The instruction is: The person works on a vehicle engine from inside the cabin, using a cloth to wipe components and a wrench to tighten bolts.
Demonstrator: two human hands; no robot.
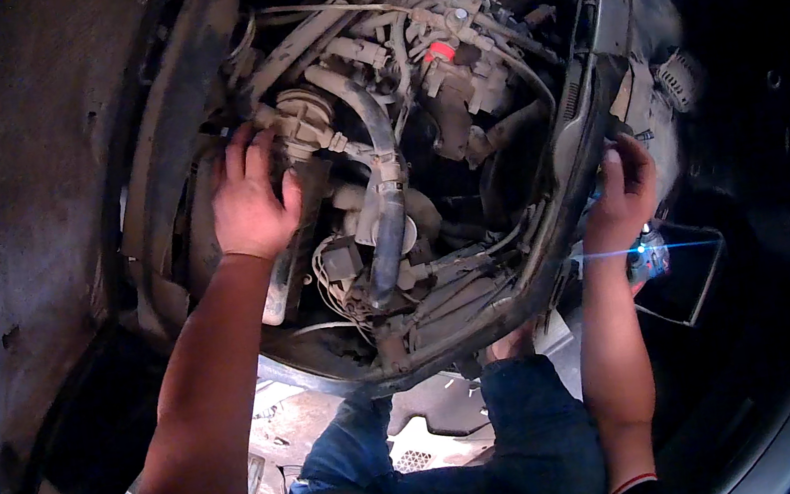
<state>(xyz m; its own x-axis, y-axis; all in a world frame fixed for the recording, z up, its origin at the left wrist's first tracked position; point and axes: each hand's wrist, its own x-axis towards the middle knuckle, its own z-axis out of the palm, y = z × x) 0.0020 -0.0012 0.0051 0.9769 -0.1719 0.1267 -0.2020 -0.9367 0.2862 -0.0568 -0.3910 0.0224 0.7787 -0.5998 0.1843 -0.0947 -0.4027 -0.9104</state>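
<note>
Reaching into a dusty engine bay, my left hand [252,201] lies palm down with its fingers stretched out and its thumb apart. Its fingertips rest beside a round, ribbed, dust-coated part [304,118]. A bent dark rubber hose [389,207] runs down just right of that hand. My right hand [624,182] is at the right rim of the bay, with its fingers curled toward the thumb. Close to those fingertips is a small dark piece [643,136]; what lies inside the fingers is hidden.
A red cap [439,52] stands out among hoses and wires at the back. The near rim [404,382] of the bay curves in front of my legs. A bright lamp [645,247] and a wire frame [708,279] are beside my right forearm. A dusty panel [15,199] rises at left.
</note>
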